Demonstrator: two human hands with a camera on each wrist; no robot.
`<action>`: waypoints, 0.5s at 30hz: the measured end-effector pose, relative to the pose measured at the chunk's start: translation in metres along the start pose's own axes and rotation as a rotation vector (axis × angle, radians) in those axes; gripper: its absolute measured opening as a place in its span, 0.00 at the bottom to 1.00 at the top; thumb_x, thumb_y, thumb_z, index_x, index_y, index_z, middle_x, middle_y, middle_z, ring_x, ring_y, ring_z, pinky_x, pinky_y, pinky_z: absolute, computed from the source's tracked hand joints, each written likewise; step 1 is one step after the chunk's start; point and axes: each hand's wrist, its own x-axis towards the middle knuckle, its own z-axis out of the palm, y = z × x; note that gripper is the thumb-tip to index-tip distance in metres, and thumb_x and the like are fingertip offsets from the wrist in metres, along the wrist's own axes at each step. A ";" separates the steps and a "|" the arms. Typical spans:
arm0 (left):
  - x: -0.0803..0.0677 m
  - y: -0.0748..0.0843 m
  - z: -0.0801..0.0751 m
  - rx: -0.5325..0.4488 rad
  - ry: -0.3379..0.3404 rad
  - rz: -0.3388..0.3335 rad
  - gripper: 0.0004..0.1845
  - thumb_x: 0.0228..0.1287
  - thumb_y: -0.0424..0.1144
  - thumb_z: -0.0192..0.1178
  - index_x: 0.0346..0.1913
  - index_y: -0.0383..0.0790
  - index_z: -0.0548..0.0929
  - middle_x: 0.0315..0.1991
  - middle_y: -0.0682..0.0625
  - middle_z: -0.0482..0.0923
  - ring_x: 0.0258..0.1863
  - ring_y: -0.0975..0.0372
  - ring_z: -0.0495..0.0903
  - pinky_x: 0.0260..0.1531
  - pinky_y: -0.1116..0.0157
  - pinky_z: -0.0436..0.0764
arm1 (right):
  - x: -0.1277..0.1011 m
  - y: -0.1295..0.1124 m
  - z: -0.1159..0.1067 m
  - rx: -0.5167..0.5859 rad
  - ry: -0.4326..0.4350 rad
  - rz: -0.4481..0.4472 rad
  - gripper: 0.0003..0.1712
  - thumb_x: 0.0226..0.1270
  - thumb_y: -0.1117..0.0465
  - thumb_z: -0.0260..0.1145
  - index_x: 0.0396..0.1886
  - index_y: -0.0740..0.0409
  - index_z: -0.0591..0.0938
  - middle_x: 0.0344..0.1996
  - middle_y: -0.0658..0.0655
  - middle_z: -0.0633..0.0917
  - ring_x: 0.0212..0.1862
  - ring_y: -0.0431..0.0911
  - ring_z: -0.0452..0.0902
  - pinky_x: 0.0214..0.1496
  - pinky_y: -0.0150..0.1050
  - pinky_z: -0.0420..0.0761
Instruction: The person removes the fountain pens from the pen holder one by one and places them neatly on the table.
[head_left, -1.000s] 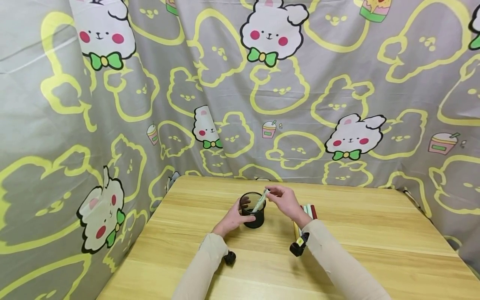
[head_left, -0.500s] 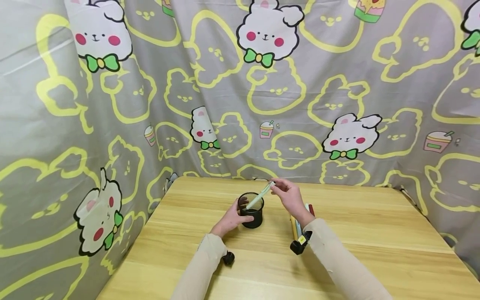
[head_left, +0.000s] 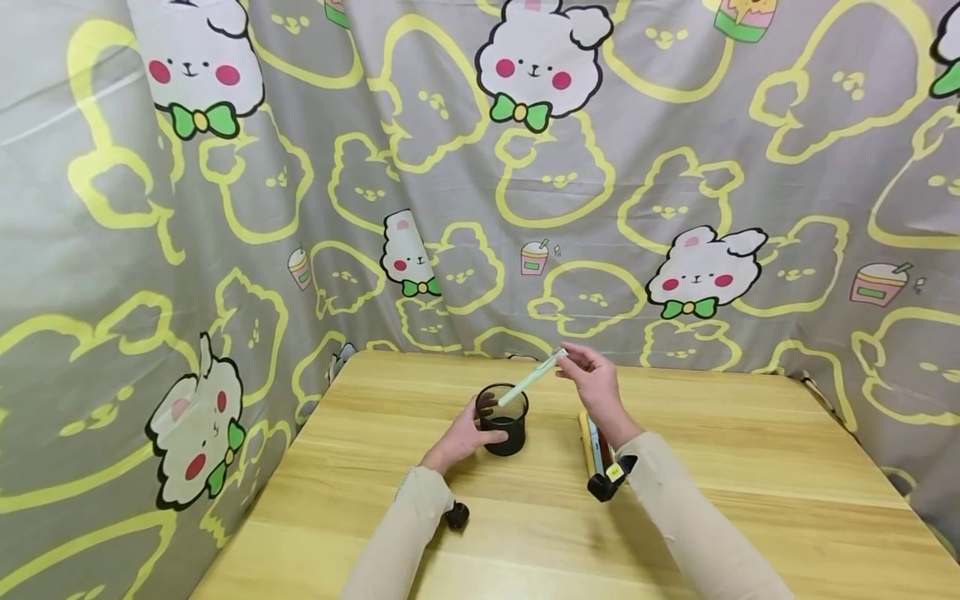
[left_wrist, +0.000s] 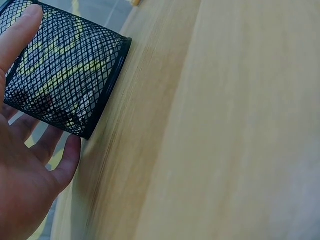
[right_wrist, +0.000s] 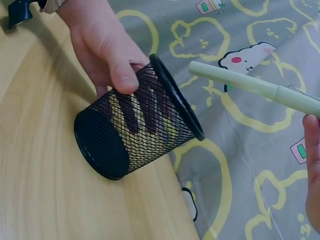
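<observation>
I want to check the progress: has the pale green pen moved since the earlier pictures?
Yes. The pale green pen has risen out of the black mesh cup, up and rightward.

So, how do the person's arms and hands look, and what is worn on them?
Both arms wear long, close-fitting beige sleeves down to the wrists. The left hand and right hand are bare, without gloves, and no rings are visible. A small black camera is strapped under each wrist; the right wrist camera carries a small yellow label.

Light wooden table (head_left: pixel 750 483), grain running left-right. Black mesh pen cup (head_left: pixel 503 421) stands upright at centre. A few marker pens (head_left: pixel 590 442) lie side by side at its 3 o'clock, near.
</observation>
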 end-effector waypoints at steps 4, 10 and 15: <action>0.001 -0.001 0.000 0.005 0.000 0.003 0.42 0.57 0.33 0.67 0.71 0.34 0.56 0.66 0.37 0.61 0.64 0.42 0.60 0.60 0.47 0.61 | 0.002 -0.003 -0.004 0.025 0.025 -0.020 0.18 0.63 0.69 0.65 0.52 0.70 0.78 0.31 0.48 0.84 0.34 0.40 0.81 0.39 0.36 0.81; 0.002 -0.003 0.000 -0.003 0.002 0.012 0.40 0.58 0.32 0.66 0.70 0.34 0.57 0.66 0.35 0.60 0.64 0.40 0.60 0.60 0.46 0.61 | 0.005 -0.006 -0.014 0.071 0.033 -0.025 0.19 0.63 0.72 0.64 0.52 0.77 0.76 0.29 0.48 0.84 0.32 0.39 0.80 0.36 0.33 0.81; 0.002 -0.005 -0.001 -0.010 -0.007 0.006 0.41 0.58 0.32 0.66 0.71 0.33 0.56 0.67 0.35 0.59 0.64 0.40 0.59 0.60 0.46 0.61 | 0.005 -0.007 -0.025 0.064 0.028 0.000 0.13 0.63 0.72 0.63 0.48 0.65 0.80 0.29 0.49 0.84 0.32 0.40 0.80 0.36 0.34 0.81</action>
